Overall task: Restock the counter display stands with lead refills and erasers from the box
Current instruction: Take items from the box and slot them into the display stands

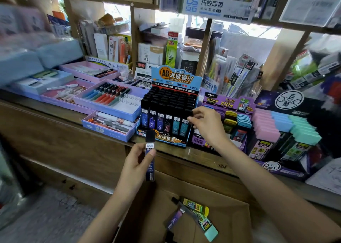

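Wooden shop shelving, crowded with boxed pens and packets, was seen behind a glossy brown wooden counter. On the counter was set a blue cardboard display stand, its tiered rows filled with slim rectangular cases under matt black caps. Lilac trays of pens lay to its left, and a purple cardboard eraser stand was placed just beside it on the right. Below the counter's edge a brown cardboard box stood open, with a few loose refill cases and a mint-green eraser lying in it.

The left grip was closed round a dark blue plastic lead refill case, held upright in front of the stand and clear of it. The right grip was pinched, thumb against forefinger, on a black-capped refill case at the right end of the stand's front rows.

Seating that case appeared to be the step in hand. It would best be pressed straight down by its cap until level with its neighbours, with the label kept forward, since smooth hard plastic is judged likely to tilt in a loose slot. The case in the left grip should be slotted only where a gap is found; none could be made out from this angle.
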`<act>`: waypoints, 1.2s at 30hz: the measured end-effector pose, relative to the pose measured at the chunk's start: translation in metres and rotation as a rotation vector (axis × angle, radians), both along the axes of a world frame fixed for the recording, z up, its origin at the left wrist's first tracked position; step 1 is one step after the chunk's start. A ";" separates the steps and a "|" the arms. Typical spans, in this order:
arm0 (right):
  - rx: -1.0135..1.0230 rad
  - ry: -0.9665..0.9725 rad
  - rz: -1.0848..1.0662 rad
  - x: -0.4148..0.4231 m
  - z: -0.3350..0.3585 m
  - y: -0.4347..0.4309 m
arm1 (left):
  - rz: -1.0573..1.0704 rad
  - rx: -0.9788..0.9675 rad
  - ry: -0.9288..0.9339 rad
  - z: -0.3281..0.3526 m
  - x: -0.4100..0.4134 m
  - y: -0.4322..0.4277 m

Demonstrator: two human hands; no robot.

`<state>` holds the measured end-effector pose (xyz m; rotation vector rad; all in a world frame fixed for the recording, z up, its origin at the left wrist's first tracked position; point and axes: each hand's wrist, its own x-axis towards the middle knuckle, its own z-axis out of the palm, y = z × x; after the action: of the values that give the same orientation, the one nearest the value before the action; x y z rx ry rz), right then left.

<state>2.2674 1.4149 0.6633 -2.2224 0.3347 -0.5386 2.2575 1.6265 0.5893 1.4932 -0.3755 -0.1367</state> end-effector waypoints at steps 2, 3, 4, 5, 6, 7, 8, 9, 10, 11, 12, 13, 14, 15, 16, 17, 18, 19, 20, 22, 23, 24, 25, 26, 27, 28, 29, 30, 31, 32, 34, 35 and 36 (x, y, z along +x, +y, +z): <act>0.004 0.025 -0.024 0.003 0.001 0.000 | -0.008 -0.002 0.000 -0.001 0.002 0.002; -0.014 0.049 -0.030 0.004 0.004 0.001 | -0.024 0.008 -0.012 0.000 0.002 0.002; -0.069 0.079 -0.033 0.003 0.006 0.002 | -0.040 0.019 -0.030 0.001 0.002 0.002; -0.170 0.112 -0.041 0.001 0.009 0.003 | -0.053 0.031 -0.055 0.002 0.003 0.003; -0.303 0.140 -0.058 -0.002 0.011 0.005 | -0.060 0.039 -0.083 0.003 0.003 0.003; -0.433 0.139 -0.076 -0.008 0.013 0.008 | -0.062 0.045 -0.104 0.004 0.004 0.004; -0.518 0.098 -0.073 -0.014 0.014 0.013 | -0.066 0.044 -0.110 0.005 0.004 0.004; -0.532 0.034 -0.033 -0.022 0.015 0.019 | -0.073 0.036 -0.110 0.005 0.005 0.005; -0.449 -0.013 0.042 -0.028 0.016 0.026 | -0.082 0.029 -0.110 0.007 0.007 0.005; -0.298 -0.031 0.138 -0.033 0.017 0.035 | -0.087 0.025 -0.115 0.008 0.008 0.005; -0.151 -0.014 0.228 -0.035 0.017 0.044 | -0.089 0.022 -0.122 0.010 0.010 0.005; -0.038 0.018 0.296 -0.034 0.016 0.052 | -0.083 0.019 -0.132 0.012 0.012 0.005; 0.032 0.046 0.332 -0.033 0.014 0.059 | -0.076 0.022 -0.147 0.015 0.013 0.004; 0.071 0.057 0.349 -0.031 0.012 0.065 | -0.074 0.032 -0.165 0.017 0.014 0.004; 0.087 0.052 0.355 -0.030 0.011 0.069 | -0.080 0.046 -0.184 0.019 0.016 0.005; 0.096 0.037 0.355 -0.027 0.011 0.072 | -0.083 0.061 -0.201 0.021 0.018 0.007; 0.105 0.025 0.352 -0.025 0.012 0.073 | -0.075 0.078 -0.216 0.021 0.021 0.010; 0.115 0.010 0.344 -0.021 0.015 0.073 | -0.055 0.104 -0.234 0.021 0.026 0.013; 0.116 -0.018 0.328 -0.016 0.019 0.072 | -0.029 0.147 -0.251 0.020 0.033 0.018; 0.120 -0.082 0.266 -0.001 0.027 0.068 | 0.055 0.341 -0.362 0.016 0.051 0.028; 0.110 -0.102 0.231 0.008 0.030 0.067 | 0.110 0.493 -0.473 0.013 0.061 0.033; 0.089 -0.117 0.199 0.016 0.034 0.067 | 0.158 0.634 -0.580 0.009 0.071 0.037; 0.068 -0.131 0.175 0.023 0.035 0.067 | 0.194 0.743 -0.650 0.006 0.080 0.041; 0.049 -0.143 0.164 0.030 0.035 0.069 | 0.213 0.823 -0.672 0.002 0.088 0.043; 0.031 -0.149 0.163 0.036 0.034 0.072 | 0.222 0.880 -0.666 -0.001 0.094 0.044; 0.011 -0.149 0.166 0.040 0.032 0.075 | 0.226 0.919 -0.649 -0.004 0.099 0.045; -0.007 -0.143 0.169 0.044 0.028 0.079 | 0.225 0.943 -0.629 -0.008 0.102 0.046; -0.026 -0.137 0.175 0.048 0.024 0.082 | 0.222 0.958 -0.615 -0.012 0.105 0.047; -0.050 -0.136 0.181 0.051 0.020 0.085 | 0.221 0.966 -0.611 -0.015 0.107 0.048; -0.069 -0.142 0.184 0.053 0.017 0.087 | 0.224 0.971 -0.617 -0.018 0.108 0.049; -0.103 -0.162 0.182 0.056 0.015 0.089 | 0.239 0.966 -0.635 -0.021 0.109 0.050; -0.122 -0.169 0.179 0.058 0.014 0.089 | 0.250 0.957 -0.642 -0.022 0.109 0.050; -0.139 -0.170 0.178 0.059 0.015 0.088 | 0.263 0.947 -0.646 -0.023 0.109 0.050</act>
<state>2.3267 1.5032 0.6779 -2.2924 0.0102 -0.6656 2.3667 1.6764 0.5667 2.5063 -0.6751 0.4544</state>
